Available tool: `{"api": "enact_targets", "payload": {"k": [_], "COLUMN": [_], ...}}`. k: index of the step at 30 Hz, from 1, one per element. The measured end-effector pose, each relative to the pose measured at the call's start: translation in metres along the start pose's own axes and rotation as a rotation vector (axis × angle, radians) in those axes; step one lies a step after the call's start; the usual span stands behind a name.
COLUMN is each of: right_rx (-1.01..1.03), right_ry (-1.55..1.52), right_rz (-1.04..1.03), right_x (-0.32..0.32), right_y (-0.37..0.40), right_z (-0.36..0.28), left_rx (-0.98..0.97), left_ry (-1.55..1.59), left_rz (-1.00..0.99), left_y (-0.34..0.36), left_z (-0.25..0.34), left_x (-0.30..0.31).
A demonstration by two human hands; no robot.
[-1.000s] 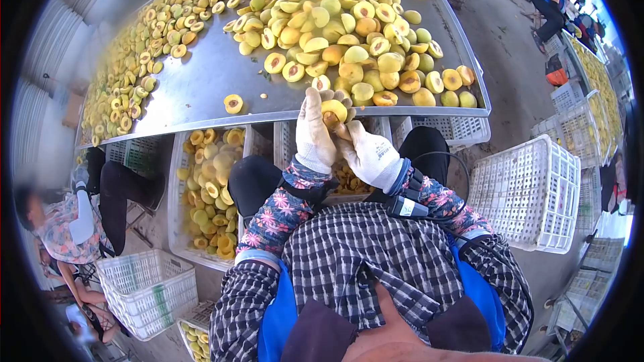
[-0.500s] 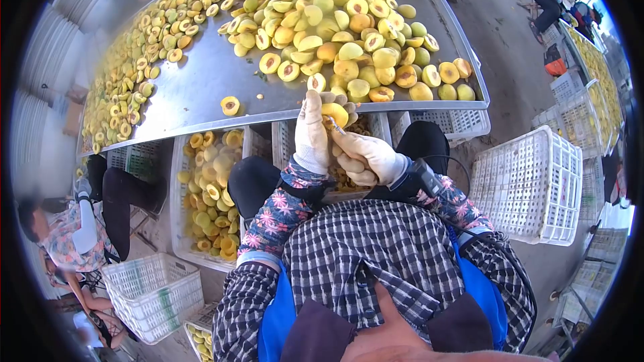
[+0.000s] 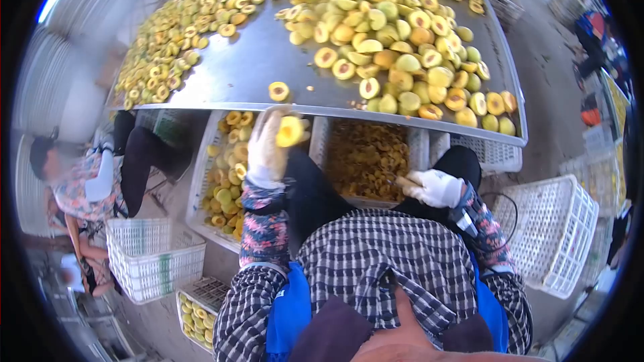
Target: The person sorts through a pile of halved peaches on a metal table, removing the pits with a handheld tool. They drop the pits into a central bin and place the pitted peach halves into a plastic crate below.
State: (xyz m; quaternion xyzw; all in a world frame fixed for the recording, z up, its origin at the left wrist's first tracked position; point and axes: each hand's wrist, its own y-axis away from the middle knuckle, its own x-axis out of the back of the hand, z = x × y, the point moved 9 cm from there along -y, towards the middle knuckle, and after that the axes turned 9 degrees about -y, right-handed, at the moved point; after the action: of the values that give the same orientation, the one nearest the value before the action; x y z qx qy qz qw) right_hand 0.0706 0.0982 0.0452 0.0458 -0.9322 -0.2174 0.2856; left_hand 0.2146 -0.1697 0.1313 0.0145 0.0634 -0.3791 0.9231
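Note:
My left hand [image 3: 267, 147], in a pale glove, is closed around a yellow peach half [image 3: 290, 132] just below the table's front edge, blurred by motion. The crate of peach halves [image 3: 225, 191] stands below and to the left of it. My right hand [image 3: 435, 188], also gloved, is wrapped around a small tool with a light handle [image 3: 404, 182]; its tip is hard to make out. That hand is over my right thigh, beside a crate of brown pits and scraps [image 3: 367, 157]. A single cut peach half [image 3: 278, 90] lies near the table edge.
Many halved peaches [image 3: 402, 47] are heaped on the metal table [image 3: 235, 80]. White plastic crates stand at right [image 3: 547, 234] and left [image 3: 154, 261], with a crate of fruit [image 3: 196, 318] below. A co-worker [image 3: 87, 177] sits at left; other people are at far right.
My hands have parted. The left moved left and down from the table edge with a peach half; the right drew right and down with the tool. The view has shifted too.

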Motion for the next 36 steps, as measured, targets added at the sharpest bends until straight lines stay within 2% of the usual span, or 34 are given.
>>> {"api": "enact_targets", "payload": {"k": [1,2,3,5,7,9,11,13,14,16,17,19,20,21,22,23,26,28,30,33,36], "right_rx": [-0.021,-0.032,-0.05,-0.057,-0.067,0.049,0.06,0.13,0.09,0.067,0.049,0.031,0.15,0.271,0.223,0.277,0.307,0.515,0.477,0.441,0.393], "right_ry": [-0.014,-0.051,-0.09,-0.134,-0.182,-0.129,-0.112,-0.155,-0.201,-0.206,-0.222,-0.197,-0.274,-0.351,-0.418,-0.51,-0.589,-0.2,-0.19,-0.168,-0.157], "right_rz": [-0.031,-0.009,0.01,0.02,0.047,0.095,0.119,0.126,0.102,0.124,0.139,0.216,0.303,0.386,0.415,0.458,0.536,0.851,0.885,0.912,0.904], "right_x": [-0.009,-0.013,-0.015,-0.01,-0.004,0.002,0.004,0.0,-0.002,0.002,0.005,0.015,0.023,0.031,0.038,0.045,0.065,0.083,0.086,0.085,0.08], "right_y": [-0.004,-0.008,-0.009,-0.014,-0.021,-0.027,-0.029,-0.034,-0.034,-0.03,-0.027,-0.023,-0.022,-0.02,-0.022,-0.023,-0.028,-0.017,-0.016,-0.017,-0.024], "right_z": [0.012,0.017,0.021,0.008,0.0,-0.015,-0.021,-0.021,-0.018,-0.021,-0.024,-0.028,-0.036,-0.045,-0.049,-0.057,-0.082,-0.102,-0.111,-0.106,-0.1], "left_rx": [-0.03,-0.149,-0.165,-0.127,0.075,0.183,0.3,0.306,0.294,0.225,0.211,0.036,0.092,0.2,0.191,0.181,0.127,0.129,0.159,0.091,0.107], "left_ry": [-0.214,-0.582,-1.095,-1.562,-1.627,-1.739,-1.797,-1.883,-1.876,-1.542,-1.538,-1.216,-0.63,-0.138,0.143,0.426,0.579,0.637,0.67,0.612,0.633], "left_rz": [0.112,0.152,0.18,0.437,0.405,0.29,0.15,0.011,0.011,-0.173,-0.182,0.027,0.084,0.031,-0.044,-0.114,-0.235,-0.21,-0.128,-0.124,-0.066], "left_y": [-0.004,-0.011,-0.019,-0.026,-0.067,-0.103,-0.135,-0.154,-0.162,-0.172,-0.172,-0.168,-0.169,-0.142,-0.13,-0.12,-0.075,-0.059,-0.046,-0.035,-0.028], "left_z": [-0.004,-0.007,-0.013,0.006,-0.013,-0.026,-0.051,-0.073,-0.08,-0.092,-0.091,-0.07,-0.083,-0.064,-0.057,-0.05,-0.019,-0.025,-0.032,-0.026,-0.027], "left_x": [0.045,0.084,0.123,0.141,0.151,0.124,0.101,0.083,0.085,0.066,0.057,0.038,0.032,-0.001,-0.024,-0.044,-0.1,-0.117,-0.127,-0.139,-0.147]}}
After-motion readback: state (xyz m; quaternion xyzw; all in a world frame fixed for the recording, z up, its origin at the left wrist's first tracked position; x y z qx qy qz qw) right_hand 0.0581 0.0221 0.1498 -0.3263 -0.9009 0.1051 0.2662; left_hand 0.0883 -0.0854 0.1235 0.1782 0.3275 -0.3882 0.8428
